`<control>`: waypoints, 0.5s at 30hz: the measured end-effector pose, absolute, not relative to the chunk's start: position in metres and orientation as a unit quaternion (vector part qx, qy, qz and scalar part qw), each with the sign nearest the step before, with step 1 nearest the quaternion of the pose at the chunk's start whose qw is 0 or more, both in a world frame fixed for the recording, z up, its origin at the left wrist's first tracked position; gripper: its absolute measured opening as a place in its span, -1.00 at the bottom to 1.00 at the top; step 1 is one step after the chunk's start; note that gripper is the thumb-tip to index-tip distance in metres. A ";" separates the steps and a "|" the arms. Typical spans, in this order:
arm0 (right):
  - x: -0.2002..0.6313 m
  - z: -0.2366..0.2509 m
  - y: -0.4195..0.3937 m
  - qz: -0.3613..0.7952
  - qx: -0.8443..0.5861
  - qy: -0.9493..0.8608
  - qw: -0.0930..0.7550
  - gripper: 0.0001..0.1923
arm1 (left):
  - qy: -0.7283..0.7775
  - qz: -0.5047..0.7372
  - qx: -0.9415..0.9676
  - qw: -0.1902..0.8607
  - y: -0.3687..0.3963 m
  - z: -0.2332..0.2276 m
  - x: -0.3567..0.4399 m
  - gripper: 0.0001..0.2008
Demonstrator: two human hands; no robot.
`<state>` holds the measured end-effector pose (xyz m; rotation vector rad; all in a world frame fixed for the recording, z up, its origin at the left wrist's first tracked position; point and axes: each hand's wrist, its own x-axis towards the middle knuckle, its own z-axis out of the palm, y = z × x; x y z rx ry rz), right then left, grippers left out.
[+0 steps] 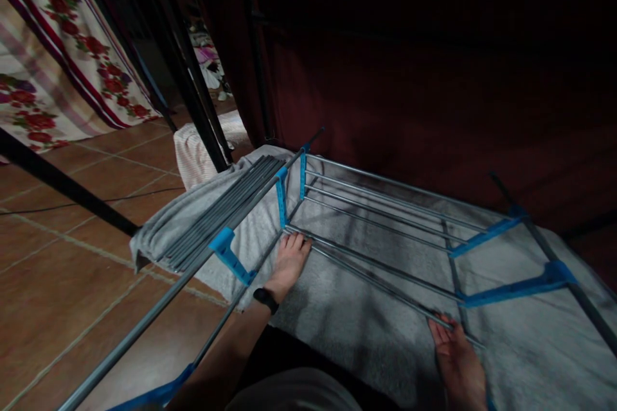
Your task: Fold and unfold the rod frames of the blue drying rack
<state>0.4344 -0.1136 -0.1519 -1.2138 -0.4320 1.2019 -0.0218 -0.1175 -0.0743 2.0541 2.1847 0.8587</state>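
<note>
A grey metal rod slants across in front of me, its left end by a blue plastic bracket of a rack frame. My left hand, with a dark band on the wrist, closes its fingers on that left end. Near the other end, my right hand grips the same rod, palm turned up. Just behind it another rod runs to a right-hand blue bracket. Farther back, several parallel rods span the frame between blue brackets.
A bundle of loose grey rods lies at the left on the grey blanket. Dark posts stand behind it, beside a floral curtain. Tiled floor extends left, with a dark cable across it. A dark red cloth hangs behind.
</note>
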 end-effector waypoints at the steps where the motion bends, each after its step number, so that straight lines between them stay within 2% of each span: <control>1: 0.433 -0.150 -0.114 0.526 -0.535 -0.181 0.636 -0.83 | 0.688 0.296 0.662 0.025 -0.117 -0.077 -0.019 -0.62; 4: 0.430 -0.146 -0.114 0.530 -0.533 -0.180 0.634 -0.78 | 0.663 0.323 0.671 0.077 -0.117 -0.086 -0.013 -0.66; 7: 0.427 -0.142 -0.115 0.535 -0.528 -0.186 0.632 -0.73 | 0.662 0.300 0.678 0.112 -0.118 -0.090 -0.009 -0.66; 15: 0.428 -0.147 -0.114 0.525 -0.526 -0.207 0.636 -0.68 | 0.658 0.275 0.688 0.135 -0.117 -0.092 -0.008 -0.69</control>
